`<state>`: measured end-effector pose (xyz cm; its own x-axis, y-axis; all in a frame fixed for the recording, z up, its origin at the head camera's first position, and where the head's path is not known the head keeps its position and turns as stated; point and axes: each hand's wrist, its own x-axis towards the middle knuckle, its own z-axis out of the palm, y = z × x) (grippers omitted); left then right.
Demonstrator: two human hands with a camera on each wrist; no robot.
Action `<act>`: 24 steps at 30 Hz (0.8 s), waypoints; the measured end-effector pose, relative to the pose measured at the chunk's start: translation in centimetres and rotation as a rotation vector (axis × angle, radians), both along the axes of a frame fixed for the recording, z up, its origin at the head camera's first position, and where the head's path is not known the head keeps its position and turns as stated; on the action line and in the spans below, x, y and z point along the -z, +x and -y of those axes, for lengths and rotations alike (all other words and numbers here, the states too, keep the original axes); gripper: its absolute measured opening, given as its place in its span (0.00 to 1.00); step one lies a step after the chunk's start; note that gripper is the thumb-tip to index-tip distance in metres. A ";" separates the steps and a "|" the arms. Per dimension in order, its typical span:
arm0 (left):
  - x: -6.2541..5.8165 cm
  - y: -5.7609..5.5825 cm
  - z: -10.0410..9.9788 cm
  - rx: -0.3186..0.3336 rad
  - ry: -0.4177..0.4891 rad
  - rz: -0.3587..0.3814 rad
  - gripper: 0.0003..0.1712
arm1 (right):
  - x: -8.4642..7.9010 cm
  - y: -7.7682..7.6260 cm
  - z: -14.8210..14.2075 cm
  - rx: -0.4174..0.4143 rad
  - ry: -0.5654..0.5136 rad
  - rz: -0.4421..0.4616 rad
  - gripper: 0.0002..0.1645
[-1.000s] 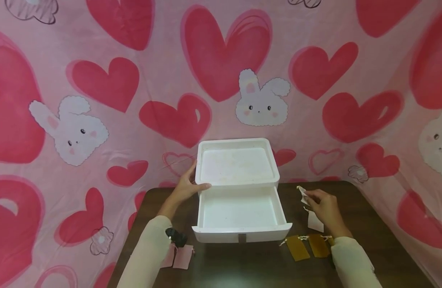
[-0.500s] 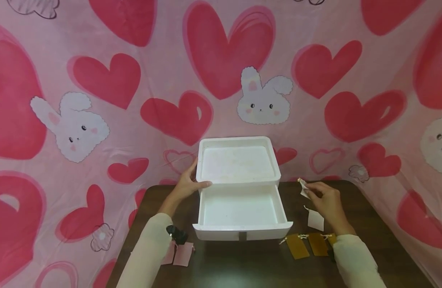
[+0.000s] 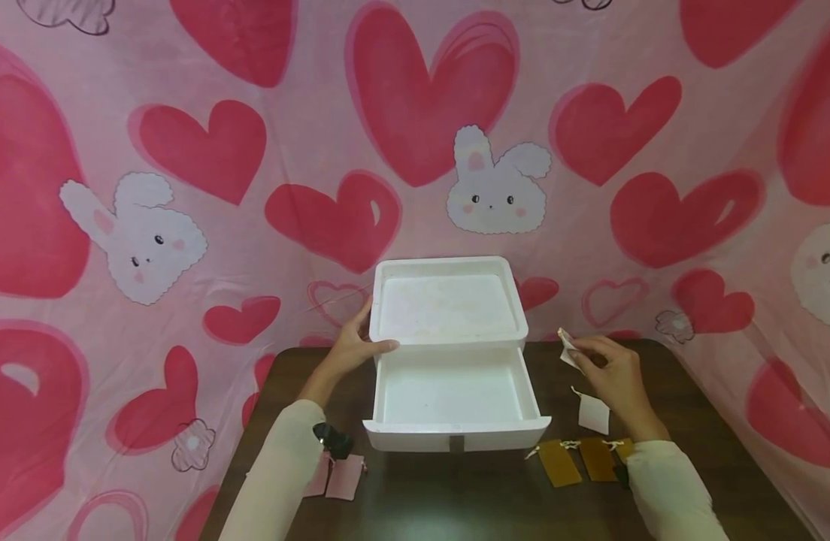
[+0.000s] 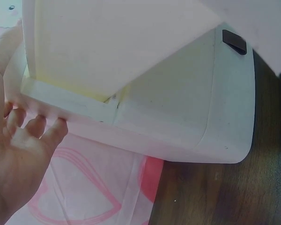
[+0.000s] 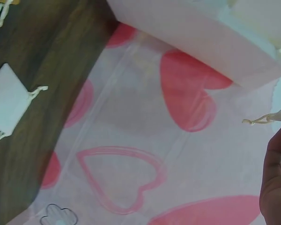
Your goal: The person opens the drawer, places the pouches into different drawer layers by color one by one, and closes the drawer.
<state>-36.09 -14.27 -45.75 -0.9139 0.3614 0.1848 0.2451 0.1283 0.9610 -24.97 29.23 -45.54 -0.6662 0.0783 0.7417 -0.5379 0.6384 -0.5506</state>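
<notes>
A white drawer box (image 3: 449, 263) stands on the table, its drawer (image 3: 415, 439) pulled out toward me and bare inside. My left hand (image 3: 350, 348) holds the box's left side; the thumb lies on the top rim, the fingers against the side wall (image 4: 75, 115). Right of the box, my right hand (image 3: 614, 376) pinches a small white drawstring pouch (image 3: 567, 353) above the table. That pouch is mostly cut off in the right wrist view, where its cord (image 5: 257, 121) sticks out. Below that hand lies another white drawstring pouch (image 3: 594, 415).
Several mustard drawstring pouches (image 3: 559, 463) lie at the front right, one partly behind my right sleeve. Pink pouches (image 3: 344, 477) lie at the front left beside my left sleeve. A heart-patterned cloth (image 3: 415, 98) hangs behind the dark wooden table (image 3: 442, 496).
My right hand has lifted the white pouch slightly, up from near the one lying on the table. The left hand stays on the box. The head view has shifted a little.
</notes>
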 end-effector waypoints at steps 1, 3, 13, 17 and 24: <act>0.0 0.0 0.0 0.003 0.003 0.001 0.65 | -0.2 0.0 0.2 -0.007 -0.005 -0.003 0.16; 0.0 0.0 0.0 0.004 0.001 -0.001 0.65 | -0.5 0.1 0.5 -0.019 -0.014 -0.008 0.16; -0.2 0.3 0.0 -0.011 -0.011 0.013 0.65 | -2.0 0.4 1.9 -0.072 -0.035 -0.033 0.16; -0.3 0.3 0.0 0.005 0.007 0.012 0.65 | -2.7 0.7 2.7 -0.093 -0.044 -0.013 0.16; -0.2 0.2 0.0 0.027 0.026 -0.001 0.65 | -3.2 1.0 3.6 -0.110 -0.035 0.006 0.16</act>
<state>-35.87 -14.27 -45.51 -0.9039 0.3806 0.1951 0.2486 0.0964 0.9638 -24.00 25.64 -42.37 -0.6769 0.0304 0.7355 -0.5998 0.5563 -0.5751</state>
